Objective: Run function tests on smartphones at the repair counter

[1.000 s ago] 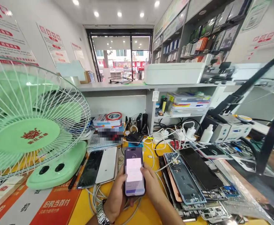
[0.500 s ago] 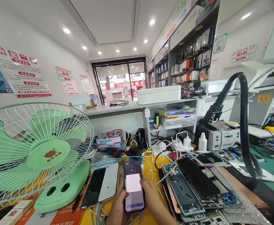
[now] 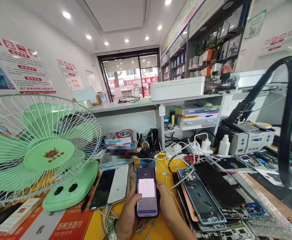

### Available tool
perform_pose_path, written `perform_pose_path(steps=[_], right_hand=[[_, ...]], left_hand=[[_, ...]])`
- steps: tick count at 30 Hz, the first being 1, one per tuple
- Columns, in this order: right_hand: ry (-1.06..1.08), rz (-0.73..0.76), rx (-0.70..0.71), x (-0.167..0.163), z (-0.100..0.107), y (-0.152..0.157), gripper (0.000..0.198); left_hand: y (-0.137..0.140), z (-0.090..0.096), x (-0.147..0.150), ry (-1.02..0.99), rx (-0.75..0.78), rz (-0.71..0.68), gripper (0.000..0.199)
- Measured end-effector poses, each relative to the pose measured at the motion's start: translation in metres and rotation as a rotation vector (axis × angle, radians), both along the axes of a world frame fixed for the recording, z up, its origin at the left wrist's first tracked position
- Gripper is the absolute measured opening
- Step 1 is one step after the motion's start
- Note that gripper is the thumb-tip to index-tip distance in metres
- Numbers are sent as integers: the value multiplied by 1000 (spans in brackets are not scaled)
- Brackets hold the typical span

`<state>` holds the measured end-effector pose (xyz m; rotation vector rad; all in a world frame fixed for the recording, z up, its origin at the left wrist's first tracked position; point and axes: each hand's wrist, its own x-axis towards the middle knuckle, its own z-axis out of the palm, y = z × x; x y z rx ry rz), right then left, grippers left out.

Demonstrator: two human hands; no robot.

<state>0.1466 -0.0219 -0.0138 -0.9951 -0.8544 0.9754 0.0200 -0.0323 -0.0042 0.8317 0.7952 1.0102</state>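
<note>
A smartphone [image 3: 147, 205] stands upright between my hands, its lit screen facing me with a white pop-up box and a ring marked about 65 at the top. My left hand [image 3: 128, 208] grips its left side, the thumb over the screen's left edge and a metal watch on the wrist. Along the phone's right edge lies my right hand [image 3: 168, 199], thumb up the side and the other fingers hidden behind. Left of the phone are a white phone [image 3: 118, 185] and a black phone [image 3: 102, 190], both lying flat.
A green fan [image 3: 49, 155] fills the left. At right, a blue phone frame [image 3: 202, 196] and a black screen panel [image 3: 219, 185] lie on stacked phone parts. White cables [image 3: 169, 155] tangle behind. A black hose [image 3: 288, 123] arches near a grey bench unit [image 3: 253, 141].
The view has tilted down and shifted slightly. My left thumb has moved a little onto the screen, and my right thumb has drawn back from the screen to the phone's edge.
</note>
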Motion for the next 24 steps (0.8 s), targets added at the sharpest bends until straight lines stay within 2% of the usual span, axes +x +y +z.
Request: perform_pose_path(steps=[5,10,13,24], right_hand=[[45,152,-134,4,4,-1,24],[88,245,-203,6,10,-3,26],[92,320,-238,6,12,-6,30],[55,403,-279,6,25,-14,32]], left_hand=[[6,3,-1,-38,-58,-51,60],[11,8,-10,-119,-192,-250,72],[12,9,-15,-122,-233,-315,75],[16,8,-16,-328,-305,-426,82]])
